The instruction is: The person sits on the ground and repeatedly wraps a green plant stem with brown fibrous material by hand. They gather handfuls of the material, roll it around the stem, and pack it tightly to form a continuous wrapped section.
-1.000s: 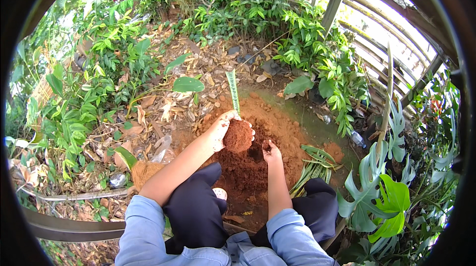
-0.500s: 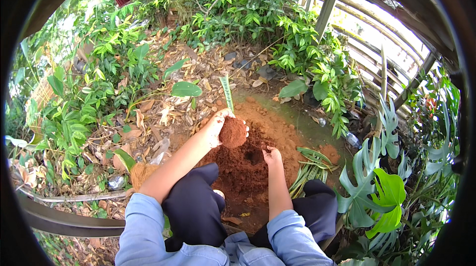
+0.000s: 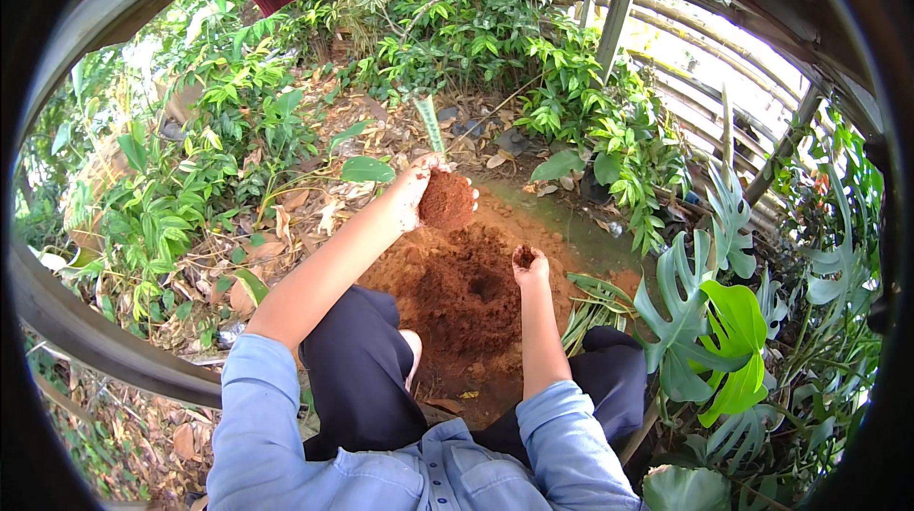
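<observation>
My left hand (image 3: 411, 197) is cupped round a rounded ball of reddish-brown soil (image 3: 447, 203), held out over the far side of the soil mound. A long, pale-patterned green leaf (image 3: 429, 124) stands up just beyond that hand; its lower end is hidden, so I cannot tell whether it is joined to the ball. My right hand (image 3: 532, 270), lower and to the right, has its fingers curled round a small clump of dark soil (image 3: 525, 256). Between my knees and the hands lies the mound of loose reddish soil (image 3: 438, 306), with a dark hole (image 3: 486, 284) in it.
Cut striped leaves (image 3: 595, 306) lie right of the mound. Large split-leaf plants (image 3: 690, 306) crowd the right side. Leafy shrubs and dry leaf litter (image 3: 314, 187) spread left and behind. A slatted fence (image 3: 705, 83) stands at the back right, and a curved rail (image 3: 114, 344) runs at left.
My right hand has come up from beside the hole and now holds a soil clump. The left hand with the soil ball sits slightly farther out. The view has shifted a little.
</observation>
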The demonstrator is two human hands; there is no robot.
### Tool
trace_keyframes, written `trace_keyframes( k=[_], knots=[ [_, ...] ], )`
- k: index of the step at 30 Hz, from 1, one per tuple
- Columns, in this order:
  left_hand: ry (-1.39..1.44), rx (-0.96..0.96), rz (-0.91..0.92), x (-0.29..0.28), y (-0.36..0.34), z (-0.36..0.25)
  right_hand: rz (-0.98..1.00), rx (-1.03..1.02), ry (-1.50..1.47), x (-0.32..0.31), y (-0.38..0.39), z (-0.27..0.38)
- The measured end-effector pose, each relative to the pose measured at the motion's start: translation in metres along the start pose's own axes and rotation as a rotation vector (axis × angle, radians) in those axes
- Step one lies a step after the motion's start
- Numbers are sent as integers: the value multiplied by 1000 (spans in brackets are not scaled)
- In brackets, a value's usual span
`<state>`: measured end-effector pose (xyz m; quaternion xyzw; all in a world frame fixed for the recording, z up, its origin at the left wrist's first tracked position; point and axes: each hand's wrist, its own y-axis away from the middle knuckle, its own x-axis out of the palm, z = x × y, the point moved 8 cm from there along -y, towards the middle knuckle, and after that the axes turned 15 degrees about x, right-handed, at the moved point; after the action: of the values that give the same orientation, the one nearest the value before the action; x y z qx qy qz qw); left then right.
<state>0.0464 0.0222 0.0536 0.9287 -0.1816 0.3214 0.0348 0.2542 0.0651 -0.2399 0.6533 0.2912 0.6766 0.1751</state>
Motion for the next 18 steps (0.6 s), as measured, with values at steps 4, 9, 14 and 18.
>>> trace_keyframes(
  k=[4,9,14,18],
  knots=[
    [60,8,-61,3,1,7,113,14,70,13,2,1],
    [-3,-15,-94,-17,-16,28,156,-26,214,29,2,4],
    [35,-139,-121,-46,-34,61,202,2,310,31,-4,-7],
    [57,-145,-170,-64,-39,75,256,54,229,30,-1,-21]
  ],
)
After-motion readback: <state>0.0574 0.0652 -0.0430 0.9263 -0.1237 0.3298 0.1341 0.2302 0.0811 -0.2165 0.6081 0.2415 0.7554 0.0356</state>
